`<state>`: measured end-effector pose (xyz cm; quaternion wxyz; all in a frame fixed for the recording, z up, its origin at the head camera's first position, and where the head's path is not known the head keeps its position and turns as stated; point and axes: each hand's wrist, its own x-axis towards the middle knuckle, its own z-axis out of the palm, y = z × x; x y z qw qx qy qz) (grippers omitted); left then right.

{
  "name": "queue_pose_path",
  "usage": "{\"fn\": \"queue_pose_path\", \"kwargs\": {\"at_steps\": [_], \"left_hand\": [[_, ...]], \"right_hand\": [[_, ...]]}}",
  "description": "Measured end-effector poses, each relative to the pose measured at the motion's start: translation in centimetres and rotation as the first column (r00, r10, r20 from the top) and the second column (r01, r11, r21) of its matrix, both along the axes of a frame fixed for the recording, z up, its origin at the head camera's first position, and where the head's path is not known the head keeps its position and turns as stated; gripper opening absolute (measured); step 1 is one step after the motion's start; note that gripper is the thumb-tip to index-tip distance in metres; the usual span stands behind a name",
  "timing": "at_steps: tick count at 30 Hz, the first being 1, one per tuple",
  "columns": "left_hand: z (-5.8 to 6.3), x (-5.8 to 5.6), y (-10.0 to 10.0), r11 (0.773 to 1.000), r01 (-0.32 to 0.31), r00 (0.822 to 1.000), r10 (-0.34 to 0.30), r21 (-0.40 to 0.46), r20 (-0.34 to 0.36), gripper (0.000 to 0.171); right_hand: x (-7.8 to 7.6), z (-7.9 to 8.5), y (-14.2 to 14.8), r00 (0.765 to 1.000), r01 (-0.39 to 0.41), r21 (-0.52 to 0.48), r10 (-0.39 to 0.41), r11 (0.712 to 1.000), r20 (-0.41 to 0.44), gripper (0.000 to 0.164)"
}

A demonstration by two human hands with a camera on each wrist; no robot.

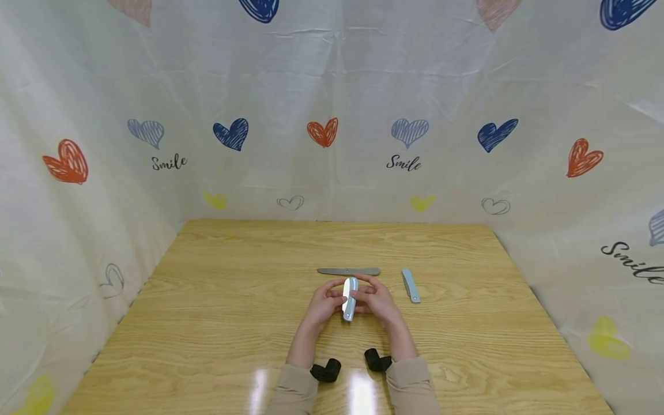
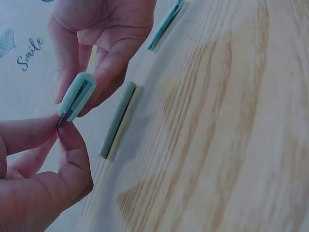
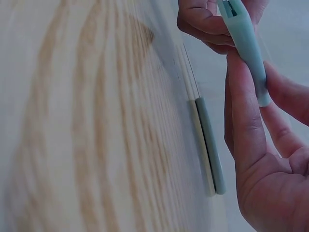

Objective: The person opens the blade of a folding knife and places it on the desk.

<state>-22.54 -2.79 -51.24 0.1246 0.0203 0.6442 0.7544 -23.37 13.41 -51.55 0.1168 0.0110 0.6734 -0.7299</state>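
Above the table a light blue folding knife (image 1: 351, 300) is held between both hands, its handle upright in the head view with a bright white strip along the left side. My left hand (image 1: 321, 305) pinches the blade (image 2: 61, 119) at the handle's slot between thumb and fingertip. My right hand (image 1: 380, 301) grips the handle (image 3: 247, 46) between thumb and fingers. Just beyond the hands lies an unfolded knife (image 1: 363, 271) with a grey-green handle, its blade pointing left. To the right of my right hand rests another light blue folding knife (image 1: 411, 286), folded.
The wooden table (image 1: 218, 323) reaches back to a white curtain (image 1: 358, 86) printed with hearts and "Smile". A black wrist mount sits at each sleeve cuff, the left mount (image 1: 327, 370) and the right mount (image 1: 377, 360).
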Motion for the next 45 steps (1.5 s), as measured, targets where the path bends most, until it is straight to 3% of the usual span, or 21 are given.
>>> {"fn": "queue_pose_path", "kwargs": {"at_steps": [17,35,45], "left_hand": [[-0.14,-0.06,0.41,0.999,-0.044,0.999,0.044,-0.015,-0.023,0.050],[0.29,0.03,0.09,0.995,-0.100,0.995,0.100,0.018,-0.005,0.053],[-0.07,-0.16,-0.19,0.992,-0.119,0.993,0.118,0.047,0.010,0.059]], "right_hand": [[-0.11,0.28,-0.06,0.999,0.035,0.005,-0.035,0.999,0.011,0.050],[-0.17,0.52,0.52,0.995,0.094,-0.019,-0.094,0.995,0.038,0.046],[-0.28,0.31,0.57,0.992,0.126,-0.033,-0.125,0.991,0.030,0.042]]}}
